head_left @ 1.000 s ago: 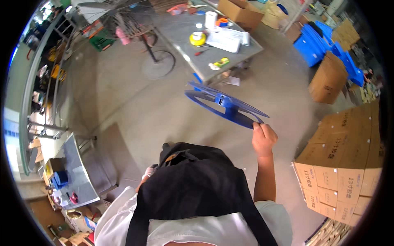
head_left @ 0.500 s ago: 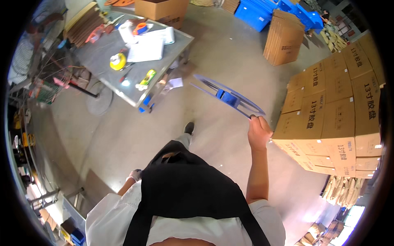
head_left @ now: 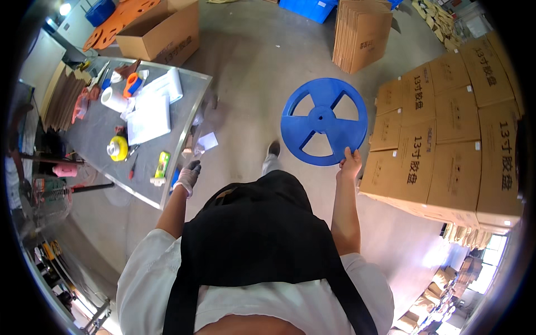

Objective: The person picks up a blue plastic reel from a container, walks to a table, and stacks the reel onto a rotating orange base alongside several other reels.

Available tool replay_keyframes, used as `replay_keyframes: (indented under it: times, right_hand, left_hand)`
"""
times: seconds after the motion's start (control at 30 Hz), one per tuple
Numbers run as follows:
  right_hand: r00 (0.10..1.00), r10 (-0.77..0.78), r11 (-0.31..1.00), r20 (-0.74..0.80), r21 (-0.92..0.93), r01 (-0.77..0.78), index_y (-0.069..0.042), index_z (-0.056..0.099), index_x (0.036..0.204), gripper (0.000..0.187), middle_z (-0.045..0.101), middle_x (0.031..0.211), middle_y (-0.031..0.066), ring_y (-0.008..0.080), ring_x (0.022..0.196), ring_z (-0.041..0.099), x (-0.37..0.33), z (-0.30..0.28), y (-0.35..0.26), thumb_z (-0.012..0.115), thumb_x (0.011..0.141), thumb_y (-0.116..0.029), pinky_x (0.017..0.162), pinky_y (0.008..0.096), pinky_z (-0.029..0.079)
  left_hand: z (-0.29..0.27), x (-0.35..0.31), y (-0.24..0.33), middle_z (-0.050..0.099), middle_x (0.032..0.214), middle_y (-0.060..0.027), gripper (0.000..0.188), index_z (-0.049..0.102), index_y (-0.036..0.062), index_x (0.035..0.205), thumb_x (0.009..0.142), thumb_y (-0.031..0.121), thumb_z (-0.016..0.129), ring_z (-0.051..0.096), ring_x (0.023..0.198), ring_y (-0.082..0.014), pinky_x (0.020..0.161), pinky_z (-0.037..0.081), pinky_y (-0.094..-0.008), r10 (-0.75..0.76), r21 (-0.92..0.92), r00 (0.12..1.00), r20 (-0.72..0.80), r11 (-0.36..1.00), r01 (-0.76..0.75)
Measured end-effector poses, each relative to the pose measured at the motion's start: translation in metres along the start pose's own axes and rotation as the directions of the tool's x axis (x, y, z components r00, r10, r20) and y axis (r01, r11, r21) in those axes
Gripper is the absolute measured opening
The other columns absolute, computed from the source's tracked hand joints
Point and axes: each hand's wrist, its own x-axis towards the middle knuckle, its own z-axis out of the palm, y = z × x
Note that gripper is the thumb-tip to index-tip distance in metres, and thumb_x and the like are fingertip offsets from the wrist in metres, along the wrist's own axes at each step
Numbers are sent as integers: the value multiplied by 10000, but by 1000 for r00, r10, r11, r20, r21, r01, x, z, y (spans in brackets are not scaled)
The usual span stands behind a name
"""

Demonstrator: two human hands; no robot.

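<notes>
My right hand (head_left: 349,164), bare, grips the lower rim of a blue plastic reel (head_left: 336,133). The reel's round face is turned up toward me, showing three cut-out windows and a small centre hole. Out to my left, my left hand (head_left: 187,177) wears a light glove with dark fingertips. It holds nothing, its fingers loosely stretched beside the near right corner of a grey-topped metal table (head_left: 188,131). The reel hangs in the air over the floor, apart from the table.
On the table lie papers (head_left: 149,120), a white roll (head_left: 113,99), an orange tape dispenser (head_left: 132,85) and a yellow round container (head_left: 117,148). An open carton (head_left: 167,39) is at its far end. Stacked cartons (head_left: 455,145) rise at my right; flattened cardboard (head_left: 363,36) stands ahead.
The reel has turned from nearly edge-on to face up in my right hand. My left hand has come forward from my side toward the table. My view has shifted forward.
</notes>
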Motion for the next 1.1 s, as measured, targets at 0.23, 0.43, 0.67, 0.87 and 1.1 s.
replay_keyframes:
  times: [0.23, 0.43, 0.67, 0.87, 1.1]
  right_hand:
    - [981, 191, 970, 44, 142, -195, -127, 598, 868, 46, 518, 661, -56, 37, 434, 375, 179, 99, -20, 634, 889, -108, 369, 183, 256]
    - [953, 250, 959, 168, 91, -268, -131, 593, 929, 58, 520, 671, -53, 43, 442, 394, 312, 229, -42, 637, 893, -124, 369, 188, 272]
    - [943, 323, 946, 77, -67, -318, -65, 597, 988, 114, 522, 669, 11, 87, 465, 427, 428, 437, -34, 633, 884, -96, 389, 215, 297]
    - [969, 239, 961, -56, -132, -244, -36, 590, 919, 55, 530, 649, 30, 108, 461, 413, 500, 571, -47, 613, 878, -65, 408, 250, 299]
    - [996, 33, 905, -78, -421, -63, -30, 584, 799, 105, 549, 653, 64, 142, 497, 469, 581, 691, -92, 621, 865, -103, 469, 293, 380]
  left_hand:
    - [41, 101, 11, 681, 982, -162, 328, 634, 82, 1129, 910, 300, 523, 664, 866, -288, 744, 499, -398, -173, 109, 985, 16, 979, 171]
    - [53, 104, 6, 647, 1090, -188, 320, 651, 84, 1077, 889, 293, 497, 634, 987, -321, 849, 490, -411, -304, 380, 945, 122, 894, 238]
    - [71, 193, 125, 647, 1062, -188, 301, 635, 67, 1097, 878, 241, 523, 639, 950, -315, 822, 502, -394, -418, 108, 908, 14, 904, 414]
    - [15, 347, 176, 648, 1038, -187, 294, 622, 52, 1114, 868, 195, 546, 644, 918, -310, 799, 513, -378, -333, 201, 943, 4, 924, 325]
    - [-138, 562, 361, 648, 958, -123, 307, 598, 39, 1159, 882, 170, 578, 624, 820, -235, 711, 506, -327, 166, 377, 978, -125, 920, -108]
